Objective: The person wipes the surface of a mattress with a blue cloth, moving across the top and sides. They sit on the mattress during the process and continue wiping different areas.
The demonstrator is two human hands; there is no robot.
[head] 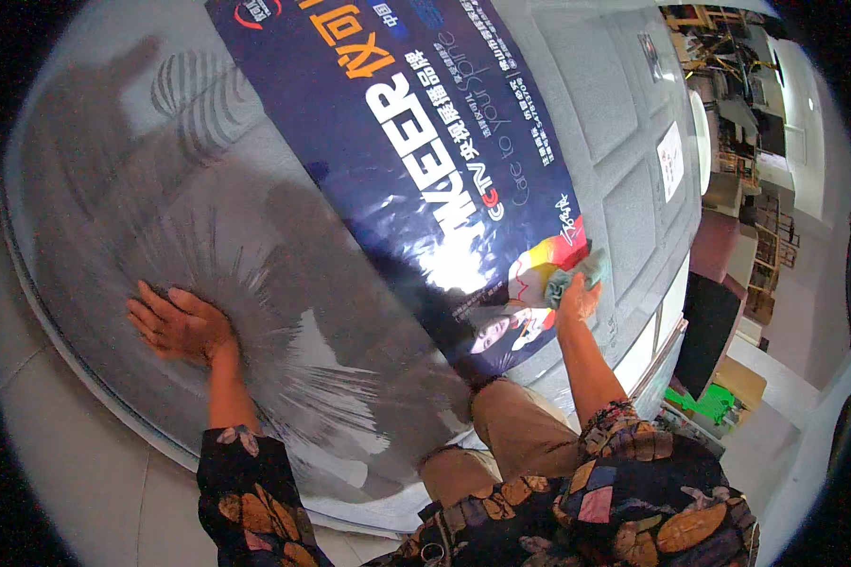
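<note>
A wide grey padded piece (276,220), apparently a mattress, lies before me under glossy clear plastic film (312,354). My left hand (181,322) presses palm-down on its left part, fingers slightly apart, with creases in the film fanning out from it. A dark blue printed panel (390,184) with large lettering and a picture of a person runs diagonally across the piece. Bunched in my right hand (579,299) is a pale green cloth (567,280), which rests on the panel's lower right edge, near its red and yellow part.
My knees (525,418) are against the near edge of the padded piece. Pale floor tiles (106,439) show at lower left. On the far right are stacked furniture parts (766,241), a dark panel (709,333) and a bright green object (713,404). A white label (670,161) sits on the quilted side.
</note>
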